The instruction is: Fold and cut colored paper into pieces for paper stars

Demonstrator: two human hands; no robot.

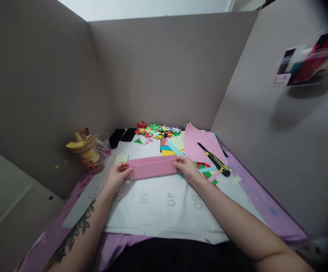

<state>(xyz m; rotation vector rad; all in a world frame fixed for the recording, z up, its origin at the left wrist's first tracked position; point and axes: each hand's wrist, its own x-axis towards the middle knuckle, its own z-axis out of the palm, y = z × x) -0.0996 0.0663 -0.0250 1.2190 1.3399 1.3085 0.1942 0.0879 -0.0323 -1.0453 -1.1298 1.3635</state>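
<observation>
A strip of pink paper (153, 169), with a crease running lengthwise near its upper edge, is stretched between my two hands above the white mat (158, 219). My left hand (119, 173) pinches its left end between thumb and fingers. At the other end, my right hand (187, 168) pinches the paper the same way. Just beyond my right hand are scattered coloured paper scraps (209, 173). A black and yellow utility knife (215, 160) lies farther right, across a stack of pink sheets (202, 141).
Folded paper stars (155, 130) are heaped at the back. Two dark flat objects, one a black rectangle (128, 135), lie left of them. A yellow and brown lidded cup (86, 149) stands at the left. Grey partition walls (164, 71) enclose the table on three sides.
</observation>
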